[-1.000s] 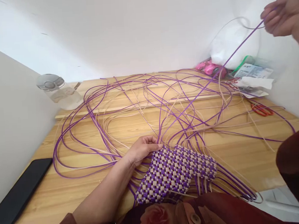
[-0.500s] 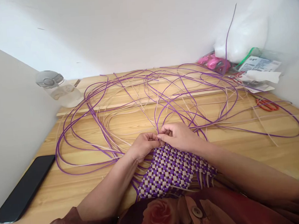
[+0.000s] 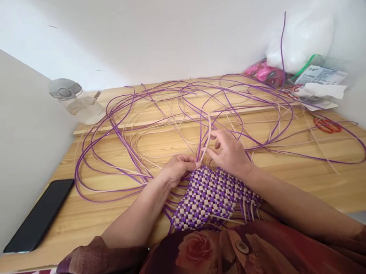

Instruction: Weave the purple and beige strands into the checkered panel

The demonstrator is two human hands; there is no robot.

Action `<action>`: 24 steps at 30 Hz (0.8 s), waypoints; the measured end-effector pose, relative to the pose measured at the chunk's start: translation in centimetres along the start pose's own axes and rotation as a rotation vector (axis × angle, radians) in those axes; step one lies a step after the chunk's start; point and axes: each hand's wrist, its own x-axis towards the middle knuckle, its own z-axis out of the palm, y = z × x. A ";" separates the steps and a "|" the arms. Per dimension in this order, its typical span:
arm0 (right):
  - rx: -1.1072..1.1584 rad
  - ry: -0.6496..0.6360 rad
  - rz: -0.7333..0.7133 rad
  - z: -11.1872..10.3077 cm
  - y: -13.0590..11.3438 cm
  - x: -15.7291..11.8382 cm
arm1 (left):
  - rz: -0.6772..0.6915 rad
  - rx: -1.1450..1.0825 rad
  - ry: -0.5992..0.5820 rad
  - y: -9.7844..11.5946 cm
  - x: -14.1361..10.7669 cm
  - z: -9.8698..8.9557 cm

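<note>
A woven piece [image 3: 205,197] in a purple and beige check lies in front of my body, with long loose cords fanning out from its edges. My left hand [image 3: 180,170] pinches the piece's top edge where cords come out, thumb and forefinger together. Just to the right, my right hand [image 3: 229,152] is raised above that edge, its fingers curled, with thumb and forefinger at a beige cord [image 3: 208,129] that rises from the weave. Purple cords [image 3: 199,142] stand up beside it. The right hand's lower fingers are partly hidden.
Purple and beige cords loop across the wooden table [image 3: 297,188]. A clear bottle [image 3: 82,106] with a grey lid stands back left, and a black phone [image 3: 40,216] lies at left. Orange-handled scissors [image 3: 327,125], packets [image 3: 322,77] and a pink bundle [image 3: 264,71] are at right.
My right hand has moved up and right, away from my left hand. A beige cord now stands up between them. The left hand still pinches the edge; the whole view has shifted slightly.
</note>
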 end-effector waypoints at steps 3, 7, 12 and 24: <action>-0.020 0.138 -0.112 -1.0 1.1 0.6 | -0.023 -0.016 0.011 0.2 0.0 0.1; 0.046 0.032 -0.319 -1.6 1.9 1.2 | -0.030 0.011 0.006 0.7 -0.3 0.0; 0.246 -0.337 -0.045 -2.1 1.4 0.8 | 0.090 0.398 -0.062 1.9 -1.2 -0.4; 0.134 -0.767 0.215 -4.3 -3.7 0.0 | 0.100 0.464 -0.169 1.7 -1.7 -0.3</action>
